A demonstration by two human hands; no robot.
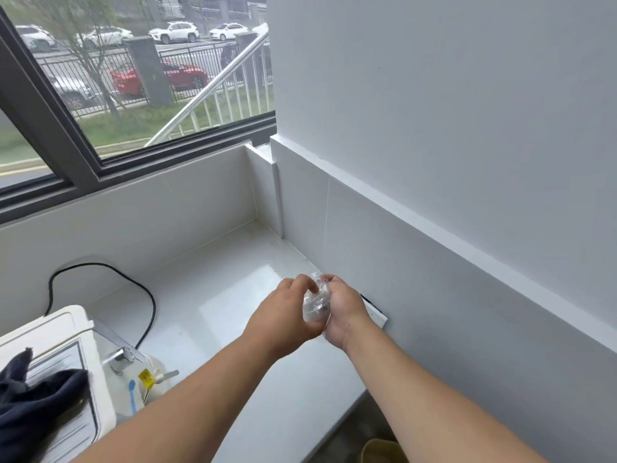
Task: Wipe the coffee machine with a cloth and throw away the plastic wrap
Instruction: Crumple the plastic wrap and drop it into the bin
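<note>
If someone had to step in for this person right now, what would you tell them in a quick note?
Left hand and right hand: both closed on the plastic wrap, balling it up above the counter.
Cloth: dark, lying on top of the coffee machine at lower left, out of both hands.
Done: wrap gathered into a wad. Whether the machine has been wiped, I cannot tell.
Left: throw the wrap away. A tan container shows on the floor below the counter edge; it may be the bin, but I cannot be sure.
</note>
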